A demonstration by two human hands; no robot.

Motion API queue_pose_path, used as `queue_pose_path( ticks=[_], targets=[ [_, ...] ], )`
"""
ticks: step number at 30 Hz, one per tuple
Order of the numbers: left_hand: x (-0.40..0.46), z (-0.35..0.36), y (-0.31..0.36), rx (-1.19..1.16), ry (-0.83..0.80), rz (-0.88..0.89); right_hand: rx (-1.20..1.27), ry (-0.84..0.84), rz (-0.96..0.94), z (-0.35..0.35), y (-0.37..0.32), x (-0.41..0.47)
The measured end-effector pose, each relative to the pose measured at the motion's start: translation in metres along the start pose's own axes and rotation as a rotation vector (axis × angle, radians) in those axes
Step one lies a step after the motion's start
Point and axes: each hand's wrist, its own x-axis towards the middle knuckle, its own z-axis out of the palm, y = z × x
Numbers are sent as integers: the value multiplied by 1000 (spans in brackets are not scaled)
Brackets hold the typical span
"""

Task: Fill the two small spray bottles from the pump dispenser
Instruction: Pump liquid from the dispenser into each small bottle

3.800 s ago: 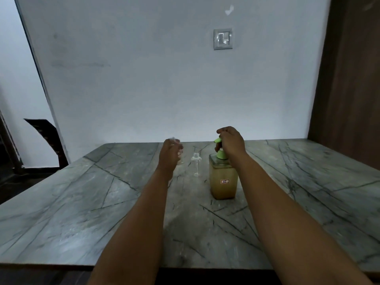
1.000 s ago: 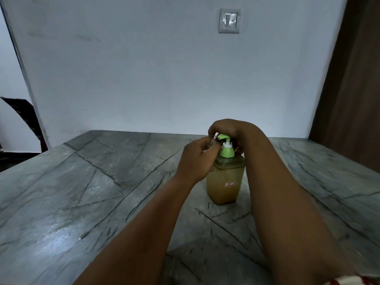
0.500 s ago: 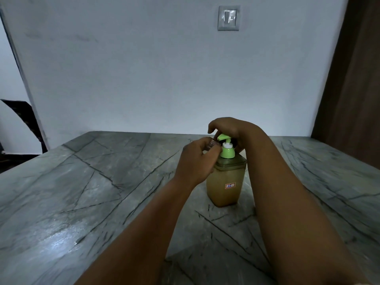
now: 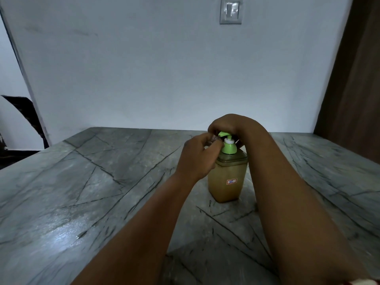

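- My left hand [image 4: 197, 157] is curled round a small clear spray bottle [image 4: 213, 139]; only its neck shows past my fingers, just beside the green nozzle
- I hold that bottle up off the table, its mouth right under the spout; whether it touches the spout I cannot tell
- My right hand [image 4: 228, 125] arches over the top of the pump dispenser [image 4: 227, 177], fingers bent down onto the green pump head [image 4: 223, 134]; wrist raised, forearm coming in from the right
- The dispenser stands upright on the grey marble table [image 4: 82, 192], right of the middle; its squarish body is full of a cloudy amber liquid, with a small white label marked 35 on the front; a green collar and white stem sit above its lid
- The second spray bottle is hidden from me; I cannot see where it stands
- Behind the table a pale wall carries a light switch [image 4: 230, 10]; a brown wooden panel [image 4: 353, 89] runs down the right edge
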Motion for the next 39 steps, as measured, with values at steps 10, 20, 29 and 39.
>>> queue_pose_path(
  ticks=[10, 20, 29, 39],
  targets=[
    [-2, 0, 1, -13, -9, -6, 149, 8, -24, -3, 4, 4],
    [-1, 0, 1, 10, 2, -5, -2, -1, -13, 2, 1, 4],
    [-2, 0, 1, 3, -13, 6, 83, 37, -49, 0, 2, 5],
    [-2, -1, 1, -12, -15, -10, 149, -5, -4, -7, 3, -3]
  ],
)
